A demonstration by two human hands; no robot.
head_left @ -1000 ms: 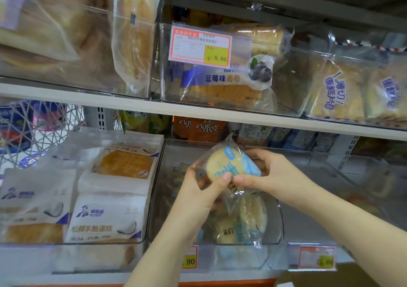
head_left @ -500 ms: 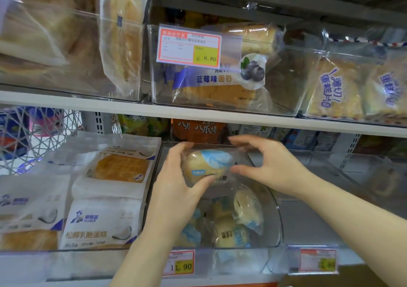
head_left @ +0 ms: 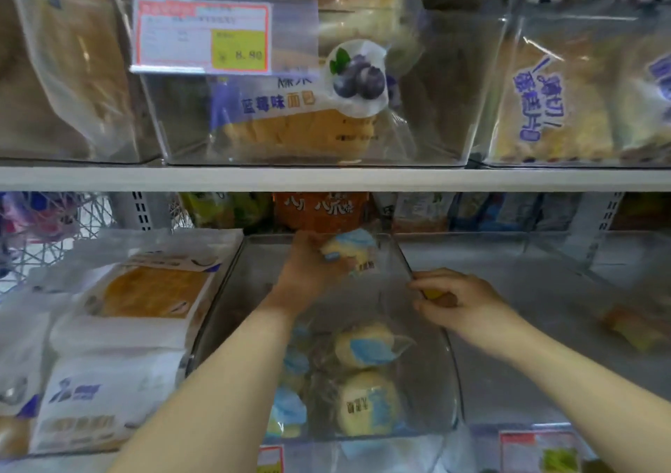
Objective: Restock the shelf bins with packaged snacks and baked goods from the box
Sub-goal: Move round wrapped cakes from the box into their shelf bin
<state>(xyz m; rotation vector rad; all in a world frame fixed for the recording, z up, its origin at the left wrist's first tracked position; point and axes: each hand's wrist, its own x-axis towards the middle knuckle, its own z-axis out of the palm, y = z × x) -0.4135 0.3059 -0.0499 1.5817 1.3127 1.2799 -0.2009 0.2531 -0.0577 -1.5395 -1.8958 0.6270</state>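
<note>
Wrapped bun (head_left: 349, 251) farther back in left hand (head_left: 308, 272), below "8.80" tag (head_left: 203, 33)

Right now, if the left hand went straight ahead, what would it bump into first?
Probably the back wall of the clear bin, just past the wrapped cake the left hand holds. An orange packet sits behind it; depth is hard to judge.

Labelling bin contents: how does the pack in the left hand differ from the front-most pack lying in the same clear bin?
The held pack is at the far end of the clear bin, gripped by the left hand; the front pack lies untouched by the front wall. The held pack is partly covered by fingers; the front pack shows whole. Shared: pale yellow cake, clear wrap, blue print.
</note>
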